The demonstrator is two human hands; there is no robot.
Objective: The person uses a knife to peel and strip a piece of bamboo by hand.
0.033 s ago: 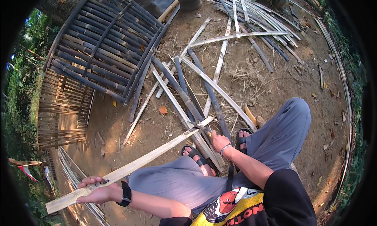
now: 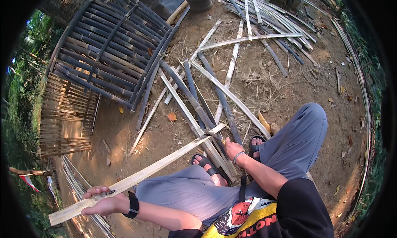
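Observation:
A long pale split bamboo strip (image 2: 161, 165) slants up from the lower left, across my left thigh, to the middle of the view. Near its lower end my left hand (image 2: 105, 203) is wrapped around it, palm up, with the thumb along the near edge. My right hand (image 2: 234, 148) is closed on the handle of a knife (image 2: 216, 136), most of that handle hidden by the fingers. Its dark, narrow blade lies against the strip close to the far end. Beneath that end are more bamboo strips (image 2: 215, 153), slanting down between my sandalled feet.
Dark and pale bamboo strips (image 2: 231, 93) criss-cross the dirt ahead, with a larger pile (image 2: 281, 21) at the far right. A dark slatted bamboo panel (image 2: 107, 43) stands at the far left, above a lighter slatted one (image 2: 66, 114). More thin strips (image 2: 84, 188) lie beside my left hand.
My right hand and the knife have shifted slightly to the right, and the blade has turned a little against the strip. My left hand keeps its hold in nearly the same place.

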